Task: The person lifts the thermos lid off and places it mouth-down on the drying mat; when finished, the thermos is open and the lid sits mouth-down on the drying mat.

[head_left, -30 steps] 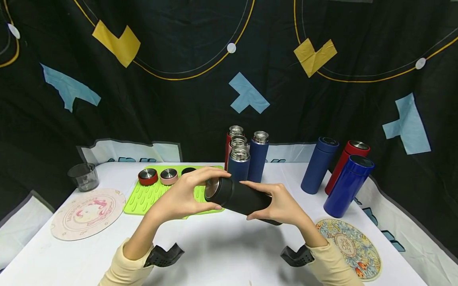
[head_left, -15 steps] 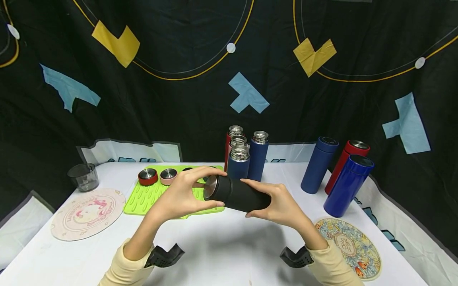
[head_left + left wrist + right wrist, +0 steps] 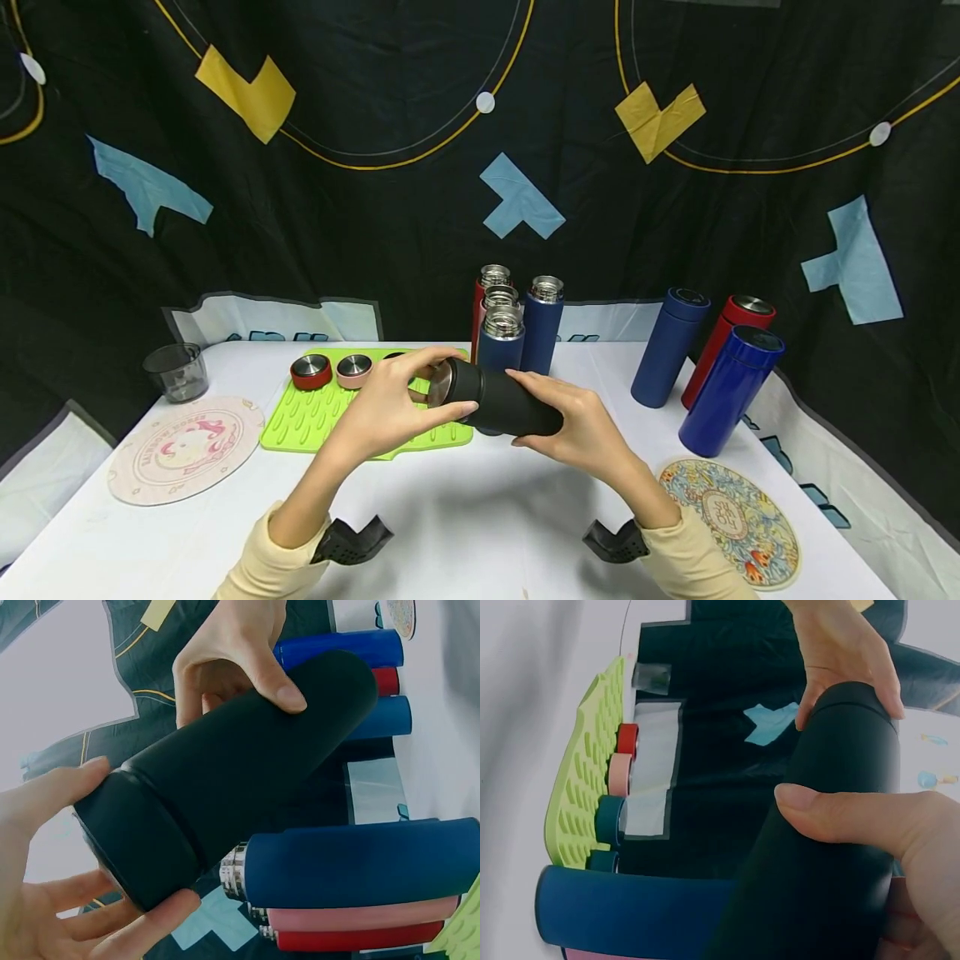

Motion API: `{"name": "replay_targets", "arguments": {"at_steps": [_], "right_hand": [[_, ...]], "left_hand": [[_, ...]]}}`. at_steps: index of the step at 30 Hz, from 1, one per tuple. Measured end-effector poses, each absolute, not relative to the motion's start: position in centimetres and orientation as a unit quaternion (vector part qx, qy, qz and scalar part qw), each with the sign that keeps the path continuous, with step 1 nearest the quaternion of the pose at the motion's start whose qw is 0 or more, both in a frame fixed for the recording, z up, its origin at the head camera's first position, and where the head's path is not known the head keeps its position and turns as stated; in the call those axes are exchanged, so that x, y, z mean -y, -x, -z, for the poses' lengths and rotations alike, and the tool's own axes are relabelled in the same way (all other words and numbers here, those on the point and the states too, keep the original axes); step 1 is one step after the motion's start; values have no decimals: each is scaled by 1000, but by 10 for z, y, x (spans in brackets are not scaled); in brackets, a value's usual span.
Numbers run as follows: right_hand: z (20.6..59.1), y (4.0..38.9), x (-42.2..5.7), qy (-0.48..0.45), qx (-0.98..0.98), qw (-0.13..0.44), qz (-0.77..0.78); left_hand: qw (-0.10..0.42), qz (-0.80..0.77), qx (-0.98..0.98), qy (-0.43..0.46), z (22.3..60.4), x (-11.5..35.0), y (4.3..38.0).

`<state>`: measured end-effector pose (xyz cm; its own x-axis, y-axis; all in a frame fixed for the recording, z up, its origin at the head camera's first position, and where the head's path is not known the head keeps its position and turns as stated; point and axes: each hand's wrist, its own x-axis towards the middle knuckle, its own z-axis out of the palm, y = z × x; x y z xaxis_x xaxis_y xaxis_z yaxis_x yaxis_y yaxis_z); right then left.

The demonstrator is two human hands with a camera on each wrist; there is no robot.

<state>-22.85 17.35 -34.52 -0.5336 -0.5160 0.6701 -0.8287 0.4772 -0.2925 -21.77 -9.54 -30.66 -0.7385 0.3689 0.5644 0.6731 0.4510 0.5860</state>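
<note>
A black thermos bottle point(image 3: 521, 404) is held in the air above the table, lying tilted with its lid end to the left. My left hand point(image 3: 397, 404) grips the black lid point(image 3: 142, 840) with the thumb on one side and fingertips on the other. The lid sits on the body, a thin seam showing between them. Round the lower body, my right hand point(image 3: 577, 425) holds the bottle, its thumb flat along the side in the right wrist view. The steel disc on the lid's top point(image 3: 441, 383) faces the left palm.
Behind the bottle stand several lidless thermoses, including a blue one point(image 3: 543, 329). A red lid point(image 3: 311, 375) and a pink lid point(image 3: 354, 373) sit on the green mat point(image 3: 288, 425). Capped bottles point(image 3: 731, 392) stand right; a dark glass point(image 3: 180, 375) stands left. Round mats point(image 3: 735, 517) lie at both sides.
The bottle has risen slightly at its base end and appears shorter. My left thumb has shifted upward along the lid, and both hands have moved a little.
</note>
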Motion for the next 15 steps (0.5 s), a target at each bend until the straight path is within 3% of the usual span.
{"name": "replay_targets", "arguments": {"at_steps": [6,15], "right_hand": [[344,229,-175,-405,826,252,-301],[338,227,-186,-388,838,139,-356]], "left_hand": [[158,427,829,326,308,96,222],[138,411,780,452,302,102,221]]}}
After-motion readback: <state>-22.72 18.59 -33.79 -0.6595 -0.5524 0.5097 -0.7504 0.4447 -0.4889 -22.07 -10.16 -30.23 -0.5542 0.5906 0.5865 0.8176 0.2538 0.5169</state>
